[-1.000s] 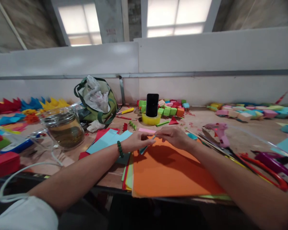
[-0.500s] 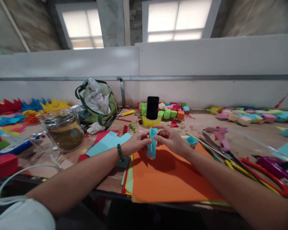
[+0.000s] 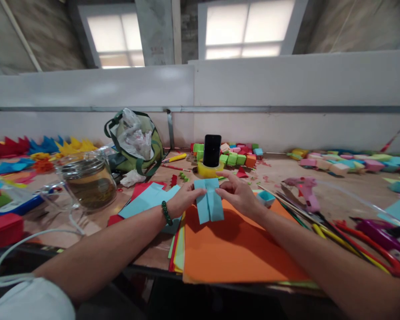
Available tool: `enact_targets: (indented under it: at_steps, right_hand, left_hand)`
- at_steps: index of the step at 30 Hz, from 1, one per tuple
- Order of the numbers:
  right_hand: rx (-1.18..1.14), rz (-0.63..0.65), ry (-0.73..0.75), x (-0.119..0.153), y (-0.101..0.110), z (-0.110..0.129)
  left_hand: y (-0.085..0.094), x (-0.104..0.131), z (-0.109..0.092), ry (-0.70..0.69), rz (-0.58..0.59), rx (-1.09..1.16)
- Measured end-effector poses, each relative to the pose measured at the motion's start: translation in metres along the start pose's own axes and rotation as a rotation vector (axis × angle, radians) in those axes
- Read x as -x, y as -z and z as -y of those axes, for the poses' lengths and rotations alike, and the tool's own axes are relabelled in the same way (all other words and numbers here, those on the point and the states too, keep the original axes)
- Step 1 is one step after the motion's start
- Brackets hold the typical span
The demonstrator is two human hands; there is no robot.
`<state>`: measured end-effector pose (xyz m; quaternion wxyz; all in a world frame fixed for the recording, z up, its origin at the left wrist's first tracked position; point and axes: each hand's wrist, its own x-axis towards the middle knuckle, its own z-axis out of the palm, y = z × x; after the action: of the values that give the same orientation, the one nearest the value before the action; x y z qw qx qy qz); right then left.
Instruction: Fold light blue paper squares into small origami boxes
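Observation:
Between my hands is a light-blue folded paper [image 3: 209, 208], its two flaps meeting along a middle seam. My left hand [image 3: 184, 198] pinches its left edge, thumb on the front face and a green bead bracelet on the wrist. At the right edge my right hand [image 3: 240, 194] grips it with the thumb in front and the index finger stretched out above. Below the paper lies a stack of coloured sheets with an orange sheet [image 3: 240, 249] on top. A small blue paper box [image 3: 266, 198] sits beside my right wrist.
Light-blue sheets [image 3: 146, 200] lie on red paper at the left, near a glass jar [image 3: 88, 180]. A phone [image 3: 212, 150] stands in a yellow tape roll [image 3: 209, 170]. A pink glue gun [image 3: 306, 191], red-handled pliers [image 3: 373, 244] and a purple stapler [image 3: 386, 235] lie right.
The blue paper has turned from a narrow, nearly edge-on strip to a wider face toward me, its flaps spread flatter. My left hand has moved slightly left, my hands farther apart.

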<state>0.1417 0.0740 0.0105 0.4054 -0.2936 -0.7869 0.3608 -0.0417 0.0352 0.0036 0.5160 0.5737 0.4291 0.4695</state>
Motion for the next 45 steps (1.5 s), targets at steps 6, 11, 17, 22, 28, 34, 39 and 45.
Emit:
enact_targets:
  at_steps: [6, 11, 17, 22, 28, 34, 39, 45]
  right_hand:
    - [-0.18, -0.023, -0.063, -0.003, -0.001, -0.001]
    - [-0.208, -0.01, -0.091, -0.003, -0.003, 0.0]
    - [-0.237, 0.025, -0.15, -0.002, -0.003, 0.0]
    - [-0.271, 0.015, -0.147, -0.001, -0.005, 0.004]
    - [-0.274, 0.01, -0.141, -0.001, -0.006, 0.004]
    - [-0.3, 0.005, -0.141, -0.002, -0.007, 0.002]
    - [-0.203, -0.051, -0.073, -0.001, -0.007, 0.001]
    - [-0.198, -0.126, -0.12, -0.006, -0.003, -0.009]
  left_hand:
    - [-0.001, 0.001, 0.002, -0.008, 0.068, 0.008]
    - [0.0, 0.002, 0.001, -0.034, 0.074, -0.009]
    - [-0.001, 0.002, 0.0, -0.004, 0.11, 0.027]
    - [-0.001, 0.004, -0.002, 0.01, 0.121, 0.061]
    - [-0.002, 0.004, -0.001, 0.032, 0.14, 0.015]
    - [-0.002, 0.004, -0.003, 0.01, 0.13, 0.028]
    - [-0.002, 0.003, -0.002, 0.013, 0.134, 0.047]
    - [0.002, 0.0, 0.002, 0.0, 0.163, 0.066]
